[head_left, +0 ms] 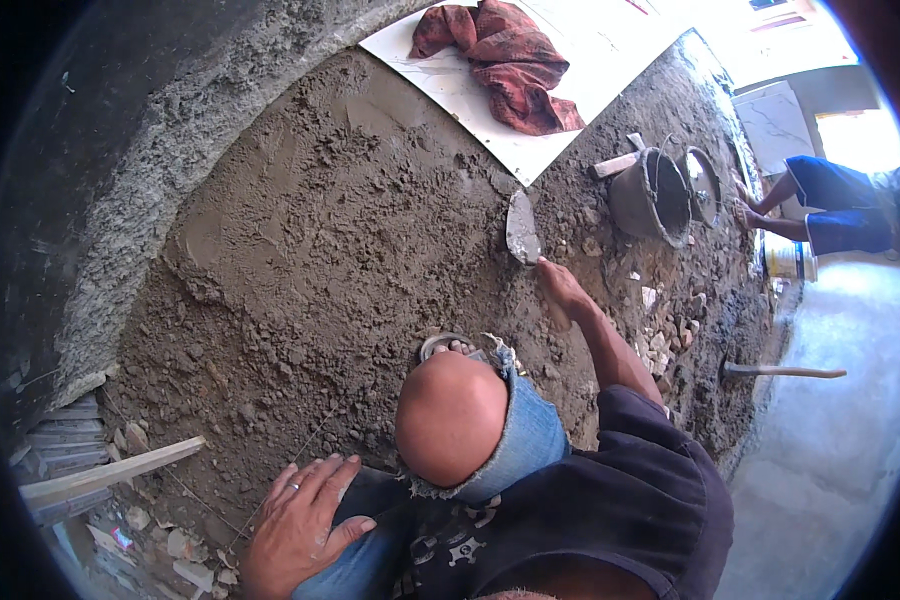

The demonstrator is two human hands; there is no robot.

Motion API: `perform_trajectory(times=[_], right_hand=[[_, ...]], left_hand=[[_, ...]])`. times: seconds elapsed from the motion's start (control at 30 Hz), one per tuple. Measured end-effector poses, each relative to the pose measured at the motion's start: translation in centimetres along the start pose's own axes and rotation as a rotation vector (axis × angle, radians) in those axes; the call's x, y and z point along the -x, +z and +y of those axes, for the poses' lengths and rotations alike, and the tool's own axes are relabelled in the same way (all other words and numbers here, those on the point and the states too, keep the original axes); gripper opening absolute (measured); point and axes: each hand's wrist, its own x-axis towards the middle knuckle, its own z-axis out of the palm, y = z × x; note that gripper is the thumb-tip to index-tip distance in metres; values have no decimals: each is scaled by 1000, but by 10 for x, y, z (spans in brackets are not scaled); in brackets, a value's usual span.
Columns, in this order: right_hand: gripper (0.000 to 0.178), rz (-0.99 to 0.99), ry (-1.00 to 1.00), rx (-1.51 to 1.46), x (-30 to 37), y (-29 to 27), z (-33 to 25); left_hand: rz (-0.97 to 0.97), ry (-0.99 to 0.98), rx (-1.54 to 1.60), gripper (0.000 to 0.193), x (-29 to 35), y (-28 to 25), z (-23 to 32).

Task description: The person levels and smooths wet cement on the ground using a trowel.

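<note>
My right hand (566,296) is closed round the handle of a trowel (522,230). Its blade, smeared with grey mortar, lies on the wet mortar bed (320,220) just below the corner of a white marbled tile (595,60). A crumpled dark red cloth (515,62) rests on that tile. My left hand (305,525), a ring on one finger, lies flat on my jeans at the knee, fingers stretched and holding nothing. My other knee (452,418) sticks bare through torn denim, above my sandalled foot (452,346).
A black bucket (642,203) stands right of the trowel, by a wooden-handled tool (615,165). Stone chips (660,350) and a long-handled tool (785,371) lie farther right. Another person (840,205) is at the far right. A rough wall base (130,190) and wooden strip (110,475) are left.
</note>
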Motion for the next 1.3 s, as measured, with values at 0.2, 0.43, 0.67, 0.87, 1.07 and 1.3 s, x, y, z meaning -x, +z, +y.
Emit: perform_trajectory(times=[0.2, 0.43, 0.67, 0.87, 1.07, 1.3], right_hand=[[51, -159, 231, -168, 13, 22, -19], [48, -33, 143, -222, 1, 30, -3], [45, -55, 74, -188, -28, 30, -15], [49, -92, 75, -207, -37, 35, -21], [49, -86, 21, -98, -51, 50, -55], [49, -192, -433, 430, -30, 52, -18]], left_hand=[[5, 6, -3, 72, 1, 0, -2], [18, 30, -24, 70, -1, 1, -5], [15, -27, 12, 72, 4, 3, -9], [15, 71, -25, 69, -3, 3, -9], [-15, 46, -19, 70, -2, 2, -3], [33, 45, -23, 70, 0, 0, 8]])
